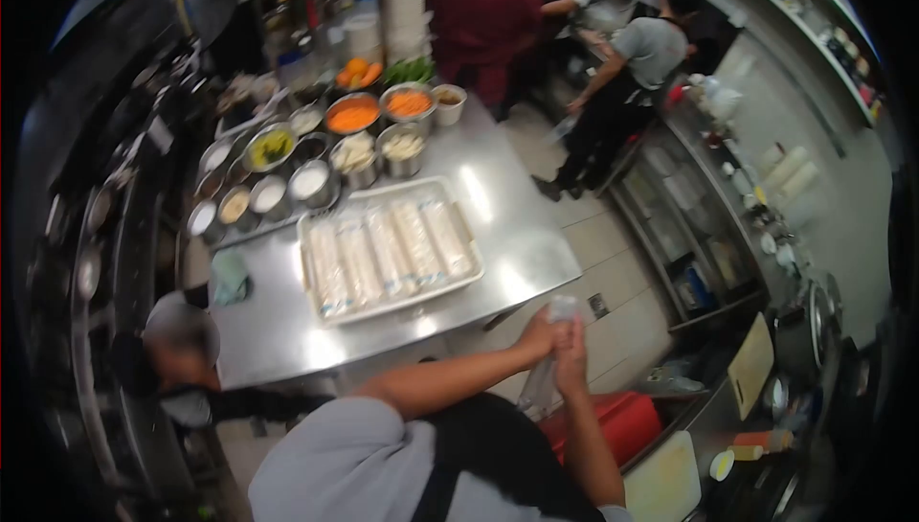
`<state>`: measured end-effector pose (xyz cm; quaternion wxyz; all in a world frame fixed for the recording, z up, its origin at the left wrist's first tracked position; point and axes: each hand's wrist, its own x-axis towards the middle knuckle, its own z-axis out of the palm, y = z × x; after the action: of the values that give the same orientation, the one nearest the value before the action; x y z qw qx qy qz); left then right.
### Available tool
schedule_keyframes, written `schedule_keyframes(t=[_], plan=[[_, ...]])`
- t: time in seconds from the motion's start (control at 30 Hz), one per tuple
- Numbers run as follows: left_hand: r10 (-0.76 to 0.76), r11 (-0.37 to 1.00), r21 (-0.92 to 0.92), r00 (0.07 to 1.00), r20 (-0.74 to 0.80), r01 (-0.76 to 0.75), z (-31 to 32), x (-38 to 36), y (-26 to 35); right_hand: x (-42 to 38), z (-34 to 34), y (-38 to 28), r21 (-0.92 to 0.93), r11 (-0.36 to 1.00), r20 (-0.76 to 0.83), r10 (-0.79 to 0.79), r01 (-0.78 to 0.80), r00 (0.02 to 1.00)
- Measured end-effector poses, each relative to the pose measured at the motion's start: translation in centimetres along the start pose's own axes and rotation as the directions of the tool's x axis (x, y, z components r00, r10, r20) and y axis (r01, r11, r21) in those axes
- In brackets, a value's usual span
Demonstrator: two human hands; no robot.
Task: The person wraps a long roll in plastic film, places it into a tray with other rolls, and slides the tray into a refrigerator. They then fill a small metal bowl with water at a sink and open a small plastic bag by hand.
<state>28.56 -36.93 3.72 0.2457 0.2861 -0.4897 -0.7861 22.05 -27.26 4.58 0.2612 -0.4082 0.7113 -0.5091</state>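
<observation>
My left hand point(538, 338) and my right hand point(571, 359) are together in front of my apron, past the corner of the steel table. Both are closed around a clear plastic package point(564, 309); its whitish end sticks up above my fingers, and a clear part hangs below them. The contents are too blurred to name. On the table, a white tray point(394, 309) holds several long, pale packs point(388, 244) in clear plastic, lying side by side.
Metal containers of food point(352, 114) crowd the far side of the steel table point(517, 235). A green cloth point(230, 278) lies at its left corner. A red container point(622, 426) and cutting board point(665, 484) are at my right. A co-worker point(182, 340) is close on the left; others stand behind the table.
</observation>
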Motion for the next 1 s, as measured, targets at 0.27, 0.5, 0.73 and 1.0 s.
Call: schedule_keyframes(t=[0.27, 0.5, 0.73, 1.0], plan=[[0.033, 0.975, -0.208, 0.971, -0.236, -0.084, -11.1, 0.3, 7.3, 7.0, 10.6, -6.3, 0.161, 0.986, 0.217, -0.081, 0.046, 0.973], [0.056, 0.946, -0.285, 0.947, -0.317, -0.151, -18.1, 0.9, 10.2, 10.0, 15.6, -10.8, -0.094, 0.954, 0.391, -0.227, 0.284, 0.892], [0.05, 0.946, -0.252, 0.858, -0.511, -0.205, -23.0, 2.4, 9.8, 13.0, 19.6, -12.6, -0.232, 0.913, 0.598, -0.138, 0.335, 0.789], [-0.022, 0.952, -0.276, 0.866, -0.5, -0.135, -24.1, 2.6, 11.0, 14.2, 22.0, -10.0, -0.277, 0.946, 0.58, 0.023, 0.171, 0.814]])
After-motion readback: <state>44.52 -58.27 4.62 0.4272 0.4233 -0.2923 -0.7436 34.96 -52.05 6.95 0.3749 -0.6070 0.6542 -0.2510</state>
